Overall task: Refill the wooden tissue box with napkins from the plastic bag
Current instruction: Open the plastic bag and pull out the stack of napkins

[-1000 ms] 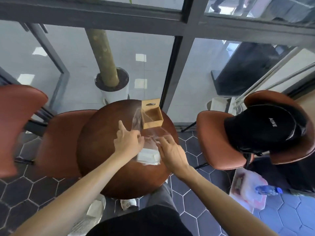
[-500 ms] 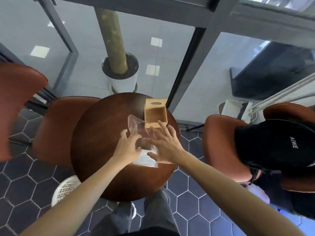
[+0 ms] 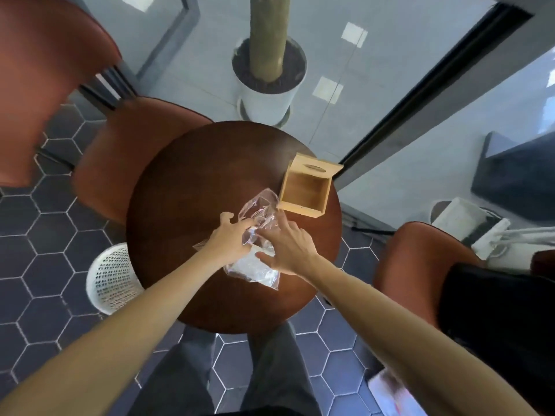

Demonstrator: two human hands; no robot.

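Since a moment ago my view has tipped further down over the round bench (image 3: 186, 187), and both my hands have shifted on the bag (image 3: 258, 217), whose mouth now stands up higher and more crumpled. My left hand (image 3: 229, 240) reaches in from the left with fingers curled into the clear plastic near its middle, pinching it, thumb raised toward the far side. My right hand (image 3: 288, 244) lies on the bag from the right, fingers spread and loosely bent, pressing the plastic; whether it actually grips anything I cannot tell.

The bag lies near the middle of the bench, slightly toward the near edge. Its closed end, holding the white napkins (image 3: 255, 267), points at me, and its open end rises toward the box (image 3: 306, 190). That box sits at the far right edge of the bench, just beside the bag's mouth, its lid tipped back and its inside bare wood.

Brown chairs (image 3: 126, 151) stand around the bench, and a white basket (image 3: 109, 279) sits on the floor by the bench's near left edge.
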